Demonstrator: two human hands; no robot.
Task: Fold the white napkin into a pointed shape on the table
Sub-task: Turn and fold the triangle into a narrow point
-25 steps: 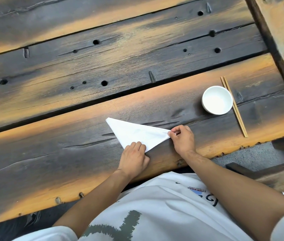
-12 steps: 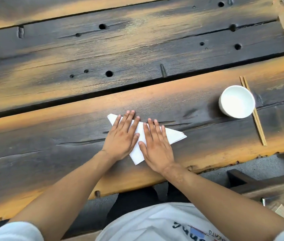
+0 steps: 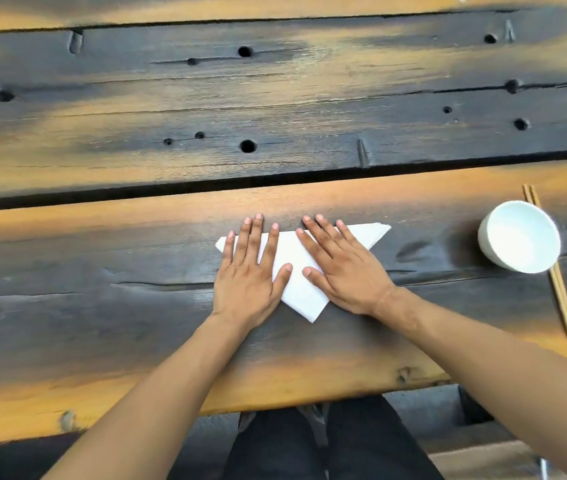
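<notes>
Napkin (image 3: 301,271) already folded to a triangle, its point toward the person; judged stage: creasing, with any further folds still to do. It lies flat on the table (image 3: 102,323) near the front edge. Left hand (image 3: 249,271) and right hand (image 3: 342,271), fingers straight and spread, press flat on its two halves; only the middle strip and three corners show. Farther right: bowl (image 3: 519,235) touching chopsticks (image 3: 552,271).
</notes>
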